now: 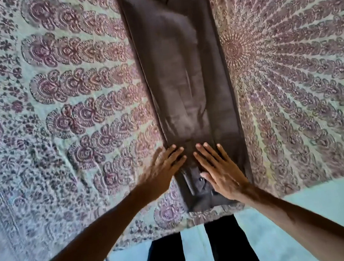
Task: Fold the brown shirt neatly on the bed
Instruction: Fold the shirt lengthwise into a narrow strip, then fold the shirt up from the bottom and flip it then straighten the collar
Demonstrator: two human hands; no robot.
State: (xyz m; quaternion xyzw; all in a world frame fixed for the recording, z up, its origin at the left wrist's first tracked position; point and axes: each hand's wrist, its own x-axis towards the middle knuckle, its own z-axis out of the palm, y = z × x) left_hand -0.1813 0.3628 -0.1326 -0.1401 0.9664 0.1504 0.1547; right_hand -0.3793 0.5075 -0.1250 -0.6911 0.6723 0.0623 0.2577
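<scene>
Brown shirt (184, 81) lying folded into a long narrow strip on the patterned bed (56, 100), left hand (163, 172) and right hand (218, 168) pressing flat on its near end, fingers (177, 151) spread and released, grasping nothing, dark trouser legs (164, 260) standing below the bed edge.

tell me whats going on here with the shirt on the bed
A person is folding a brown shirt on a patterned bedspread. It already lies as a long narrow strip running away from them. Both hands, left hand and right hand, rest flat and open on its near end.
</scene>
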